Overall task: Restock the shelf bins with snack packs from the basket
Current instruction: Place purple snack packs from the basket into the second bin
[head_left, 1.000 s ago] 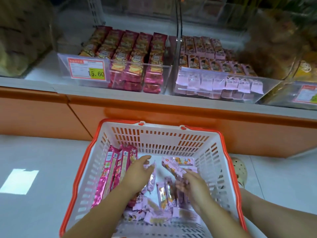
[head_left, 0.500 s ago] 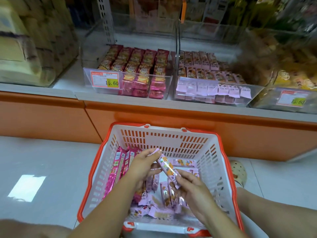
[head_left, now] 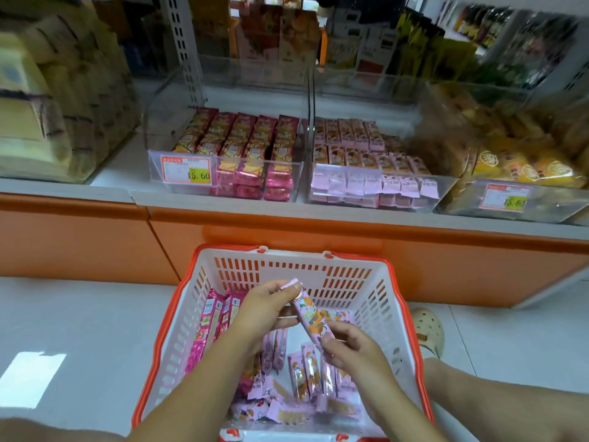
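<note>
Over basket [head_left: 376,282]: left hand [head_left: 264,309] pinches top end of lilac snack pack [head_left: 310,315], right hand [head_left: 349,346] pinches bottom end; pack tilted, clear of loose packs below; risk: light fingertip hold on slick wrapper, pack may slip during lift toward lilac bin [head_left: 373,194].

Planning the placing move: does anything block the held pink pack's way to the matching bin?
Nothing visible. Left hand and right hand hold the pack above the basket; the bin is open on top, only its clear front wall to lift over.
</note>
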